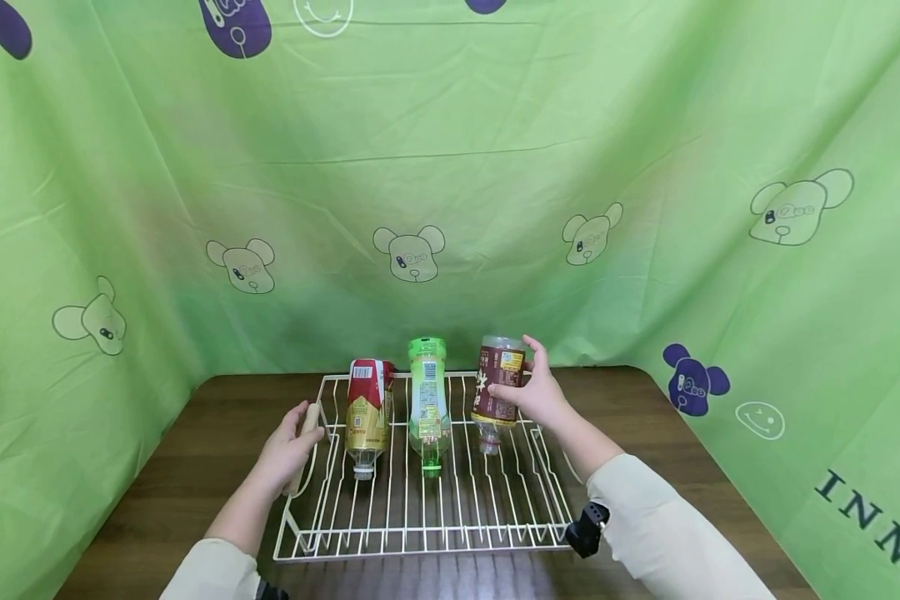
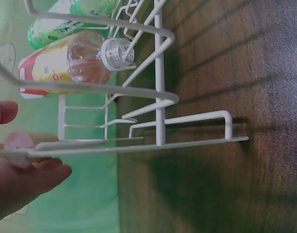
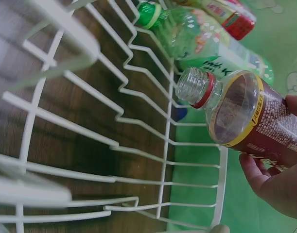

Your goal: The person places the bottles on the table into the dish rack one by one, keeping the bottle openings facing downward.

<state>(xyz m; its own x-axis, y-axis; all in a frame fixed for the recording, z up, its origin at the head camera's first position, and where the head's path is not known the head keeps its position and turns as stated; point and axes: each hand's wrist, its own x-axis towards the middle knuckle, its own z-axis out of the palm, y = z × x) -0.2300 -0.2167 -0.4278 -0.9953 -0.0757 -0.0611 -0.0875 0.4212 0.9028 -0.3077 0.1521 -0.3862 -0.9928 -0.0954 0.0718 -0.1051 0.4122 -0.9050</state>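
Observation:
My left hand [image 1: 288,450] grips the pale handle [image 1: 311,419] on the left side of a white wire rack [image 1: 420,530]. My right hand [image 1: 543,396] holds a clear plastic bottle [image 1: 497,365] with a brown label, neck down over the rack's right part. Its uncapped mouth [image 3: 189,87] shows in the right wrist view, angled among the wires. Two more bottles lean upside down in the rack: a green one [image 1: 429,400] in the middle with a green cap, and a red-and-gold one [image 1: 367,408] at left with a white cap.
The rack stands on a dark brown wooden table [image 1: 210,442]. Green cloth [image 1: 495,192] printed with bear heads hangs behind and on both sides. Upright wire bends rise from the rack between the bottles, as the right wrist view shows.

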